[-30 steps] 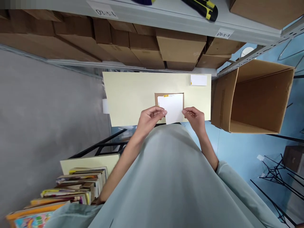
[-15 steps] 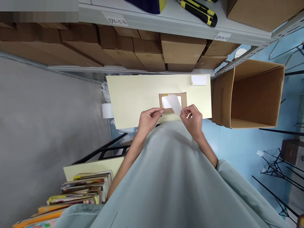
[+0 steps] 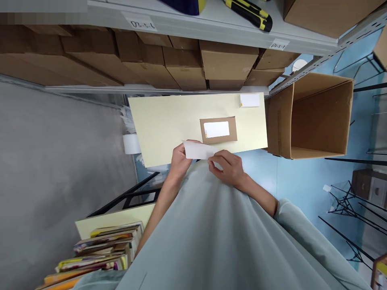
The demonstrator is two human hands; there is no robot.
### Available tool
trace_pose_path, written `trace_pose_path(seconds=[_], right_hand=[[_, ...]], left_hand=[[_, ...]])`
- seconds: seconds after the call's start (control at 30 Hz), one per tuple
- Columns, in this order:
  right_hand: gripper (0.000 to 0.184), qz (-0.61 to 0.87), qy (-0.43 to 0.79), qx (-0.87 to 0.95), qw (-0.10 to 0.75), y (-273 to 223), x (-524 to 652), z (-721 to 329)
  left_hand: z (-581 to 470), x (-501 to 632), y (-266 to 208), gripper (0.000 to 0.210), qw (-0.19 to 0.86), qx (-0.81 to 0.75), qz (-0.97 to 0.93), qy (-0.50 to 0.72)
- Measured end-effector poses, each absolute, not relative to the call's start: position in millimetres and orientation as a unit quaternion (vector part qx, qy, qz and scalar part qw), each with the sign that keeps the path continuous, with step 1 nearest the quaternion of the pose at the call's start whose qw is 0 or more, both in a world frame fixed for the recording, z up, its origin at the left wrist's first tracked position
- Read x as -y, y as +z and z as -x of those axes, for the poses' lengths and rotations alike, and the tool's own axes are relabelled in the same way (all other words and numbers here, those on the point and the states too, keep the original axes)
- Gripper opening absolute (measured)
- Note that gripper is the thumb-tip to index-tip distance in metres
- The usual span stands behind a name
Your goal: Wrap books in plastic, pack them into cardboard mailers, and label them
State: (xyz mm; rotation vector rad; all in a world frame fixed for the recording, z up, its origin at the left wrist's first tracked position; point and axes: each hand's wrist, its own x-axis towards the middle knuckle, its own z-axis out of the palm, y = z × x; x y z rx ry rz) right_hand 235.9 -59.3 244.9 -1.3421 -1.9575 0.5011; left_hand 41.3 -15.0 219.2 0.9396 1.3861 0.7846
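A white slip of paper is stretched between my hands above the near edge of a pale yellow board. My left hand holds its left end, with the fingers partly behind the paper. At the right corner, the thumb and fingertips of my right hand pinch it. Just beyond the slip lies a small brown cardboard box, flat on the board and touched by neither hand. A white label with a small yellow mark is on its top face.
A white stack of labels or small box sits at the board's far right corner. An open carton stands to the right. Shelving with boxes and a yellow-black utility knife rises ahead. Books are at lower left.
The slip has come away from over the label on the small box and moved toward me and left. My left hand has taken its left end; my right hand has moved left and nearer.
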Motion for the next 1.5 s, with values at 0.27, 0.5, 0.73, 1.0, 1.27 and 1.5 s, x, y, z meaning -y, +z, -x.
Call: trace_pose_path(seconds=[0.27,0.5,0.73,1.0,1.27,1.5], right_hand=[[0.018,0.685,0.346,0.489,0.415,244.2,46.3,-251.8],[0.024,0.736,0.417,0.406,0.346,222.9,42.6,-263.9],[0.030,0.753,0.437,0.369,0.325,212.5,48.0,-260.8],[0.024,0.731,0.540,0.316,0.273,184.6,57.2,-252.1],[0.027,0.689,0.620,0.212,0.310,164.3,65.4,-234.5],[0.030,0.691,0.611,0.118,0.368,142.5,51.6,-228.8]], left_hand=[[-50.8,6.7,225.2,0.024,0.569,-0.569,-0.501,0.319],[-58.1,0.4,222.3,0.023,0.539,-0.594,-0.556,0.217],[-55.0,5.8,209.7,0.030,0.527,-0.630,-0.547,0.160],[-47.7,-1.7,208.7,0.019,0.485,-0.640,-0.587,0.107],[-54.9,-30.7,191.6,0.015,0.441,-0.606,-0.656,0.088],[-69.9,-80.8,157.3,0.014,0.437,-0.538,-0.720,0.030]])
